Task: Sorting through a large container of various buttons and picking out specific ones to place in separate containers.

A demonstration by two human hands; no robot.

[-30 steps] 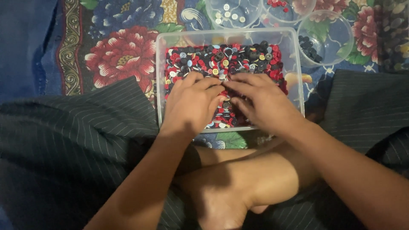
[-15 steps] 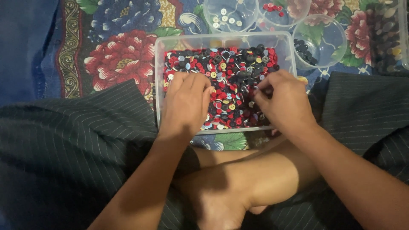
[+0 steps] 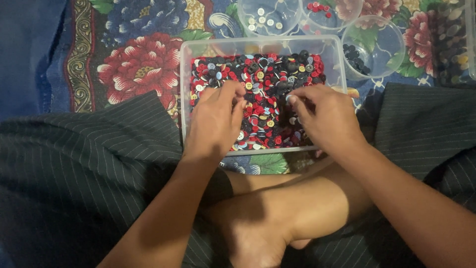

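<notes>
Over mixed buttons (image 3: 263,94), both hands.

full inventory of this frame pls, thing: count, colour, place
rectangular tub: 1, clear plastic, centre, on the cloth
mixed buttons: many, red, black, white, some yellow and blue, inside the tub
round bowls: 3, clear, behind the tub; one with white buttons, one red, one black
floral cloth: 1, blue with red flowers, under everything
striped garment: dark, over the lap
left hand: in the tub, fingers on the buttons
right hand: in the tub, fingertips pinching at the buttons
</notes>
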